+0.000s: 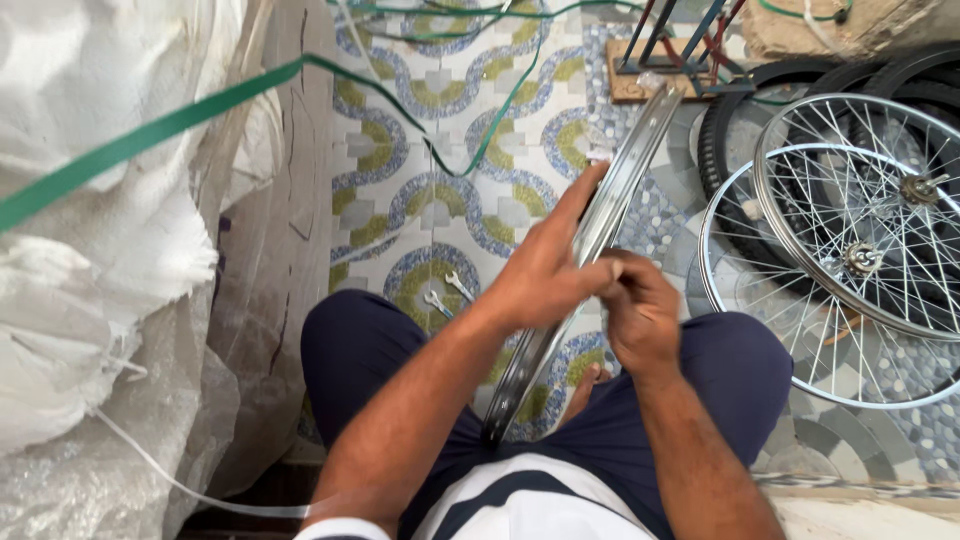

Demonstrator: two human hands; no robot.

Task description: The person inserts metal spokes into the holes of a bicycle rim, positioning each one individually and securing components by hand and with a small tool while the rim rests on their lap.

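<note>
Bare rim point(590, 250) stands on edge betw. the knees, long axis running from lap up-right twd the spoked wheels point(850, 240). Left hand point(545, 270) clasps its left face, fingers flat along it. Right hand point(640, 310) just right of rim, fingertips pinched at its edge; sth small held? can't tell.

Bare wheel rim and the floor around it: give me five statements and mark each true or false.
1. Both hands grip the bare metal rim. True: the left hand and right hand both hold it.
2. The rim lies flat on the floor. False: it stands on edge between the person's knees.
3. Two spoked wheels lie at the right. True.
4. Two spanners lie on the patterned tile floor. True.
5. The strap across the white sacks is red. False: it is green.
</note>
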